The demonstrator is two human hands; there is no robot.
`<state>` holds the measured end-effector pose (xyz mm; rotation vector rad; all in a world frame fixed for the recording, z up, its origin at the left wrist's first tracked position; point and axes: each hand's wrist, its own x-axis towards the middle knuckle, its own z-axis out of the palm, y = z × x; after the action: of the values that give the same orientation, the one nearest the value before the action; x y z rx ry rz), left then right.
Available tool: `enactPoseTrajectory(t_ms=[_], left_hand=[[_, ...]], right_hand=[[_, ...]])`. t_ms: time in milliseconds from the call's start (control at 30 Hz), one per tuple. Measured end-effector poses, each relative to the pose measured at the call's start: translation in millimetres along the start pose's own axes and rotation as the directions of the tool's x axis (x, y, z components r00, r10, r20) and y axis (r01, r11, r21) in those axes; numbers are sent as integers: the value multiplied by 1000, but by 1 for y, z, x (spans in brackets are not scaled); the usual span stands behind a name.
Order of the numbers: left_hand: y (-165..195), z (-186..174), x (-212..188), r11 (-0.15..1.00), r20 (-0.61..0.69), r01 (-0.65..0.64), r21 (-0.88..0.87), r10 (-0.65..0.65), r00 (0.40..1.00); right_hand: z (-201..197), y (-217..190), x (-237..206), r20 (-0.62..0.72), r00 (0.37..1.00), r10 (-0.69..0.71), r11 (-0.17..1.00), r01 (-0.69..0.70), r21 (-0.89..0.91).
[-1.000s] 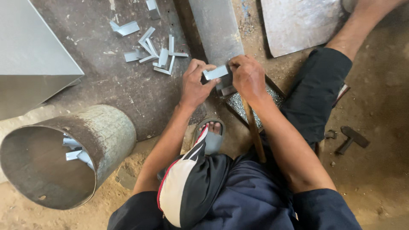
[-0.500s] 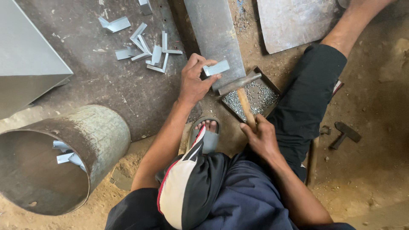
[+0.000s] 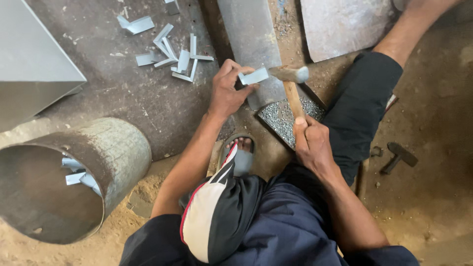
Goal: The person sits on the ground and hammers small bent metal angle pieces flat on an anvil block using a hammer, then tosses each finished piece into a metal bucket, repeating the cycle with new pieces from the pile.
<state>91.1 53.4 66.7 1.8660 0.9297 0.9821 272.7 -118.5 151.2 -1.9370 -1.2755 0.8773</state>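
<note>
head | left hand (image 3: 226,93) fingers clamp flat pale metal strip (image 3: 253,76) | right hand (image 3: 311,143) fingers clamp wooden-handled hammer (image 3: 291,86)

Single head-worn view, looking steeply down, close over lap and dirt floor (image 3: 433,207).

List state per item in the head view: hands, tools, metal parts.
left hand: pinching small metal strip on steel bar
right hand: gripping hammer, head at strip
spare hammer: lying on dirt, untouched
loose strips: scattered flat
metal cylinder: on its side, strips inside
</note>
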Motion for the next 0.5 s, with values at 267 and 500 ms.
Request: enactPoseTrajectory(t_ms=[267,500], left_hand=[[-1,-4,-1,1000,45,16,27,-17,999],[0,-5,0,1000,45,-3,26,2,999]], right_hand=[[6,-7,1,-14,989,-147,983,144,-117],[9,-3,1,-32,981,-190,968,181,-172]])
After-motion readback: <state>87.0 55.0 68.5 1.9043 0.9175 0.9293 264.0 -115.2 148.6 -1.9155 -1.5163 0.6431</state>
